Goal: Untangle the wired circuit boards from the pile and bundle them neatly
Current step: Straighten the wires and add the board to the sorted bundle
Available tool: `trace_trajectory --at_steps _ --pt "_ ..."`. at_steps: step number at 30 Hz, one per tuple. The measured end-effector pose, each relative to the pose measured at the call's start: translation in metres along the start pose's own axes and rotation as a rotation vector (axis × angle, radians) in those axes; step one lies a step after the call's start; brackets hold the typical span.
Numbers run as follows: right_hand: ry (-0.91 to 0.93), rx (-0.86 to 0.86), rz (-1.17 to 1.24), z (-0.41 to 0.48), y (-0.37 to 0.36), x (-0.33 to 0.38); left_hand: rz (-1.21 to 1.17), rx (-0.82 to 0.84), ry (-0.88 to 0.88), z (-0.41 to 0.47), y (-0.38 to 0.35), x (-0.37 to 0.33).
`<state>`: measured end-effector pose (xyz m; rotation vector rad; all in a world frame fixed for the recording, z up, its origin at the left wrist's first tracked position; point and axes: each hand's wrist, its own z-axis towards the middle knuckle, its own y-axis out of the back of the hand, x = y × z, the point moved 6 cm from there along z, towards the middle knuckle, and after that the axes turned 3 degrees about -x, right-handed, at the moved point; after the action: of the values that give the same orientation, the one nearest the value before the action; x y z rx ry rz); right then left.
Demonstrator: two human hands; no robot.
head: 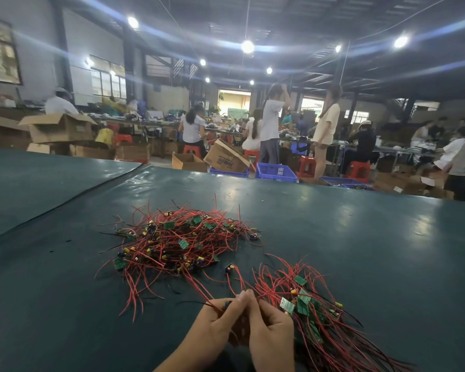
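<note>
cardboard tempo box (227,157), hands (220,326) (271,331) pinching wires (273,291)

Two hands (215,327) (271,332), two wire heaps (180,242) (314,312).

Red wires (172,245), green boards (183,243), teal table (360,237)

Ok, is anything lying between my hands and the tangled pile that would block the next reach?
Nothing solid. Between the left hand, the right hand and the pile lies only bare mat crossed by a few stray wire ends. Both hands pinch red wires; the bundle lies to their right.
</note>
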<state>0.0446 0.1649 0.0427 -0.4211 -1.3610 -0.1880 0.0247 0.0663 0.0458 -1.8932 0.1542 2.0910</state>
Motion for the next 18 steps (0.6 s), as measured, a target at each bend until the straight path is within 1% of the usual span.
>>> trace_trajectory --at_steps 4,8,12,15,18 --pt "-0.05 -0.1 0.031 0.01 0.014 0.001 0.03 0.026 -0.029 0.002 -0.001 -0.003" --pt "-0.164 -0.244 0.155 0.022 0.039 -0.004 0.06 0.104 -0.047 0.002 -0.002 -0.008" --pt "-0.184 -0.365 0.267 0.028 0.057 -0.003 0.064 0.12 -0.047 0.002 0.0 -0.011" --pt "-0.152 -0.39 0.286 0.027 0.059 0.0 0.067 0.097 -0.035 0.003 0.005 -0.009" --pt "-0.114 -0.413 0.309 0.025 0.06 0.003 0.052 0.02 0.059 0.005 0.012 -0.001"
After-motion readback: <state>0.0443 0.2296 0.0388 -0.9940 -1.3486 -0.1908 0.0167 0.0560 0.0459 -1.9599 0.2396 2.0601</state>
